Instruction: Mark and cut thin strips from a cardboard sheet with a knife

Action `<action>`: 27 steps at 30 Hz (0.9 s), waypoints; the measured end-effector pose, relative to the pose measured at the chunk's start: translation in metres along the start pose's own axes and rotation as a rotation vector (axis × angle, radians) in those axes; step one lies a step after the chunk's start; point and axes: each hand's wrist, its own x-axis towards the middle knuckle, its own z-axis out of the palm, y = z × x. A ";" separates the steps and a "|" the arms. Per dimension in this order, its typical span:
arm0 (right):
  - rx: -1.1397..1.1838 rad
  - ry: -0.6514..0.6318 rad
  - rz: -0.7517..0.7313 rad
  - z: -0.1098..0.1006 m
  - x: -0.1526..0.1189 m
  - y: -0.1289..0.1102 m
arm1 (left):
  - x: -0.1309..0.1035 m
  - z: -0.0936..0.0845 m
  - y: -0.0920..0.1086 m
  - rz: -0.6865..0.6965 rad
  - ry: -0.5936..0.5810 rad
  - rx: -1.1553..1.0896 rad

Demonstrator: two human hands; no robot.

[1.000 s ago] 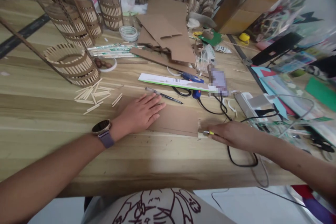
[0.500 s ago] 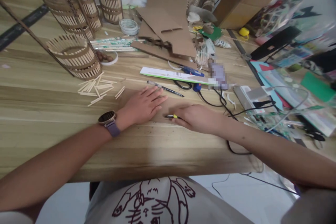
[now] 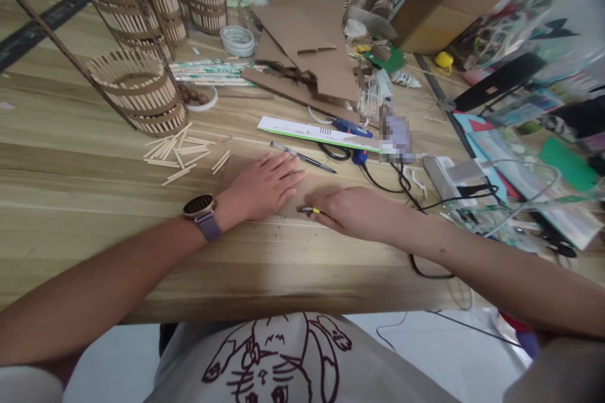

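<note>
My left hand [image 3: 265, 186] lies flat with fingers spread on a small piece of brown cardboard [image 3: 309, 187] near the table's front. Closed around a craft knife [image 3: 309, 210] with a yellow part, my right hand [image 3: 352, 211] rests at the cardboard's right side. The blade points left, close to the left fingertips; whether it touches the cardboard I cannot tell. Just beyond the left fingers is a black pen [image 3: 312, 160]. Short wooden sticks [image 3: 177, 152] lie loose to the left, and dark crumbs dot the wood below the knife.
A slatted basket [image 3: 139, 94] stands at left. Behind the hands lie a white-and-green strip [image 3: 321, 133], a blue glue gun [image 3: 352, 127] and cardboard sheets [image 3: 321, 31]. A power strip [image 3: 444, 179] with cables is at right; a cardboard box [image 3: 449, 6] stands at the back.
The whole view has shifted slightly, so things on the table appear a little to the right. Both hands keep nearly the same places, the left one flat and the right one still gripping the craft knife.
</note>
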 end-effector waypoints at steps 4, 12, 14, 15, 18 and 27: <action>-0.047 0.017 0.028 0.004 0.000 -0.002 | 0.000 0.000 0.000 0.000 0.015 -0.003; -0.044 0.046 0.002 0.008 -0.003 0.002 | 0.001 -0.001 0.001 -0.010 -0.011 -0.003; -0.077 0.034 0.006 0.004 -0.003 -0.001 | 0.001 -0.001 0.001 -0.008 -0.010 -0.006; -0.091 0.026 0.009 0.001 -0.002 -0.002 | 0.001 0.000 0.000 -0.006 -0.010 -0.006; -0.117 -0.015 0.023 -0.008 -0.001 -0.007 | 0.000 0.001 0.000 -0.008 -0.008 -0.005; -0.103 -0.061 0.043 -0.009 -0.001 -0.009 | -0.001 0.000 0.000 -0.006 -0.005 -0.009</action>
